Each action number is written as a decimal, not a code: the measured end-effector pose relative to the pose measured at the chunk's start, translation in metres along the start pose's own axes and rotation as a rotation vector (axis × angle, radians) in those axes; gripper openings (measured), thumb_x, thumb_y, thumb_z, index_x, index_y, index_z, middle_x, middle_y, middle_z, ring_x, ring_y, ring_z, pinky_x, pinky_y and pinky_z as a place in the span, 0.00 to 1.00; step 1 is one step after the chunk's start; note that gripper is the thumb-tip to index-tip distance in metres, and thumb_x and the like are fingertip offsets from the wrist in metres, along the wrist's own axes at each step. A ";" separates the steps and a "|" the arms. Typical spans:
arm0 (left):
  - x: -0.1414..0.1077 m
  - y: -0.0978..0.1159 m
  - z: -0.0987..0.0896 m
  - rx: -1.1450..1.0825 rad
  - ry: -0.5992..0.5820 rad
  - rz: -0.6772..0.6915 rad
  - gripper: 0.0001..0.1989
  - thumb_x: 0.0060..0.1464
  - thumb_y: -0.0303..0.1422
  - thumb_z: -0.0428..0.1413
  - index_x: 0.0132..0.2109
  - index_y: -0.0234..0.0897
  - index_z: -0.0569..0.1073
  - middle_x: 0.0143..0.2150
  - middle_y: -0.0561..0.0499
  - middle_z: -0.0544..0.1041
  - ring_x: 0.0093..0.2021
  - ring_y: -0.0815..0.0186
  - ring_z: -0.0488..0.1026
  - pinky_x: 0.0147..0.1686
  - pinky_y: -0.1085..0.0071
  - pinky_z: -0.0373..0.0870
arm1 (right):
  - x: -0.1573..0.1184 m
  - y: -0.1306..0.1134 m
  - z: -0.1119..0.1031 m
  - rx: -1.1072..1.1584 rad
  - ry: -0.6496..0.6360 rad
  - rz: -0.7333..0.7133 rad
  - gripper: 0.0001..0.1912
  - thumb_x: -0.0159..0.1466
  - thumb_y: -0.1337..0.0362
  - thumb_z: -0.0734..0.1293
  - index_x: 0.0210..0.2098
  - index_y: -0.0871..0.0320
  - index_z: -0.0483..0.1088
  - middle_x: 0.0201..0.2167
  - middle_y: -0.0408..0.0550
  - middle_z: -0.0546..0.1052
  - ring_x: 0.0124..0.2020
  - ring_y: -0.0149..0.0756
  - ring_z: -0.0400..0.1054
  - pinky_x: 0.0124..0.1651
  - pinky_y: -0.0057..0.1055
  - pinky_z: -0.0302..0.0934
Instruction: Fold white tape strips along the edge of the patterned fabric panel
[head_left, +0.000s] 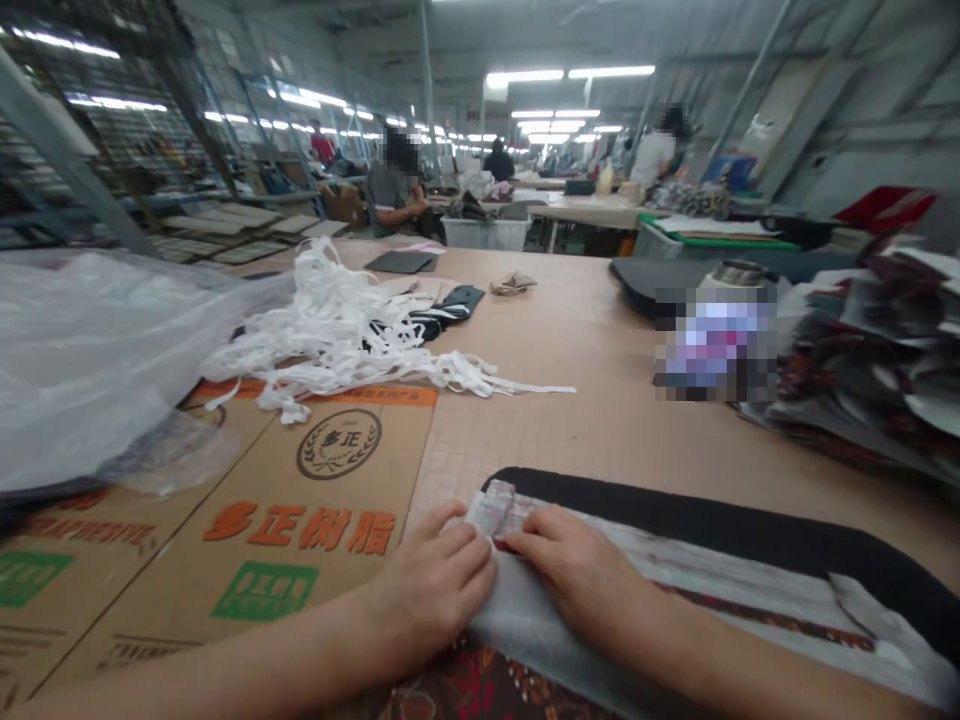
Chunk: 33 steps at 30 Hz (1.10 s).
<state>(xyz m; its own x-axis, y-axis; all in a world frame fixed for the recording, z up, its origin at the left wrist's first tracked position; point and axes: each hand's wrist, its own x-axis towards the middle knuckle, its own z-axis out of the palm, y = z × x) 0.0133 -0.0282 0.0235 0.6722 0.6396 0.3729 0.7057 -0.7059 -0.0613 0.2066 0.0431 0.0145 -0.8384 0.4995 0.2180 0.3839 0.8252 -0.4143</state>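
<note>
A long strip of whitish backed fabric [622, 545] with dark red edges lies over a black panel [675, 505] with rounded corners. At the strip's left end, my left hand [442, 575] has its fingers curled and pressed together on the whitish material. Just to its right, my right hand [566, 560] pinches the fabric near a small red edge, thumb hidden beneath the fingers. Below the hands, dark red patterned fabric [480, 690] shows at the bottom edge.
Flat cardboard [330, 490] lies on the table [570, 320] at left. Behind it are tangled white strips [337, 330] and translucent plastic sheeting [112, 350]. A fabric pile [877, 360] and a blurred-out item [712, 340] stand at right. Several people work farther back.
</note>
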 end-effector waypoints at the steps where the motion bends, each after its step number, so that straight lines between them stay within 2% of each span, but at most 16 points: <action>1: -0.002 -0.002 0.000 -0.031 0.013 -0.042 0.15 0.63 0.25 0.38 0.43 0.32 0.70 0.34 0.48 0.71 0.36 0.62 0.65 0.49 0.56 0.57 | 0.000 0.002 0.002 -0.023 0.020 -0.019 0.11 0.66 0.69 0.55 0.37 0.58 0.69 0.31 0.45 0.68 0.33 0.32 0.60 0.34 0.28 0.55; 3: -0.005 -0.006 0.002 -0.084 0.039 -0.118 0.15 0.63 0.26 0.38 0.42 0.32 0.69 0.35 0.48 0.70 0.35 0.63 0.64 0.44 0.59 0.60 | 0.000 0.002 0.004 -0.115 0.024 -0.104 0.10 0.65 0.70 0.56 0.37 0.60 0.69 0.30 0.46 0.68 0.32 0.34 0.59 0.33 0.30 0.55; 7: -0.006 -0.007 0.010 -0.176 0.060 -0.244 0.11 0.62 0.27 0.44 0.36 0.34 0.69 0.34 0.49 0.69 0.35 0.64 0.64 0.40 0.62 0.60 | 0.000 -0.009 0.006 -0.399 -0.104 -0.372 0.09 0.61 0.71 0.58 0.36 0.64 0.70 0.35 0.54 0.70 0.33 0.40 0.59 0.32 0.36 0.55; 9: -0.007 -0.006 0.013 -0.213 0.057 -0.297 0.09 0.61 0.28 0.46 0.35 0.34 0.69 0.35 0.50 0.69 0.37 0.63 0.64 0.41 0.63 0.60 | 0.002 -0.014 0.003 -0.473 -0.158 -0.419 0.09 0.60 0.71 0.59 0.34 0.64 0.70 0.36 0.57 0.70 0.34 0.42 0.59 0.30 0.37 0.54; 11: -0.008 -0.006 0.014 -0.249 0.065 -0.346 0.06 0.60 0.28 0.48 0.38 0.35 0.69 0.37 0.49 0.69 0.39 0.62 0.64 0.42 0.63 0.60 | 0.006 -0.014 -0.003 -0.429 -0.203 -0.424 0.08 0.60 0.72 0.59 0.34 0.63 0.70 0.34 0.55 0.70 0.35 0.42 0.60 0.30 0.36 0.55; 13: -0.008 -0.007 0.015 -0.290 0.090 -0.404 0.04 0.57 0.27 0.51 0.41 0.36 0.68 0.39 0.49 0.69 0.41 0.61 0.64 0.43 0.63 0.60 | 0.011 -0.011 -0.010 -0.289 -0.221 -0.334 0.08 0.61 0.72 0.59 0.36 0.61 0.69 0.34 0.51 0.70 0.35 0.39 0.61 0.33 0.34 0.57; 16: -0.007 -0.009 0.012 -0.357 0.113 -0.504 0.10 0.52 0.27 0.56 0.42 0.36 0.67 0.40 0.49 0.68 0.43 0.61 0.64 0.43 0.62 0.60 | 0.016 -0.006 -0.020 -0.131 -0.209 -0.016 0.06 0.61 0.72 0.60 0.35 0.61 0.67 0.34 0.49 0.70 0.35 0.35 0.62 0.36 0.32 0.58; 18: -0.006 -0.009 0.010 -0.399 0.107 -0.560 0.12 0.50 0.28 0.59 0.42 0.36 0.67 0.40 0.50 0.68 0.43 0.60 0.64 0.42 0.62 0.60 | 0.019 -0.005 -0.023 -0.101 -0.224 0.130 0.03 0.59 0.71 0.61 0.32 0.62 0.66 0.32 0.49 0.69 0.33 0.35 0.62 0.34 0.31 0.57; 23: -0.003 -0.009 0.013 -0.508 0.088 -0.574 0.04 0.51 0.26 0.57 0.33 0.37 0.68 0.33 0.54 0.69 0.38 0.63 0.64 0.39 0.65 0.59 | 0.022 -0.005 -0.025 0.141 -0.222 0.149 0.06 0.54 0.75 0.62 0.29 0.60 0.63 0.27 0.42 0.68 0.28 0.29 0.60 0.31 0.26 0.54; 27: -0.003 -0.011 0.021 -0.530 0.088 -0.621 0.06 0.50 0.25 0.58 0.30 0.36 0.68 0.29 0.56 0.69 0.35 0.65 0.65 0.36 0.67 0.59 | 0.027 0.005 -0.024 0.227 -0.159 0.033 0.07 0.59 0.75 0.59 0.36 0.60 0.63 0.31 0.44 0.69 0.32 0.30 0.62 0.34 0.26 0.56; 31: -0.003 -0.012 0.020 -0.499 0.096 -0.676 0.13 0.45 0.23 0.60 0.38 0.37 0.68 0.34 0.54 0.70 0.37 0.63 0.65 0.37 0.66 0.60 | 0.033 0.015 -0.021 0.144 -0.176 -0.227 0.07 0.63 0.74 0.57 0.37 0.60 0.65 0.34 0.46 0.69 0.36 0.32 0.61 0.39 0.29 0.57; 33: -0.002 -0.011 0.018 -0.440 0.110 -0.660 0.15 0.46 0.24 0.61 0.41 0.37 0.67 0.36 0.53 0.70 0.38 0.62 0.65 0.38 0.65 0.60 | 0.035 0.019 -0.019 0.116 -0.188 -0.271 0.06 0.64 0.72 0.57 0.35 0.60 0.65 0.33 0.46 0.68 0.36 0.32 0.60 0.38 0.28 0.57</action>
<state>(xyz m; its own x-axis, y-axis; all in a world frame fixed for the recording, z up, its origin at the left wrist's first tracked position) 0.0079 -0.0165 0.0067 0.1049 0.9495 0.2958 0.7814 -0.2627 0.5661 0.1917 0.0814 0.0311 -0.9646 0.2001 0.1720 0.0998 0.8802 -0.4640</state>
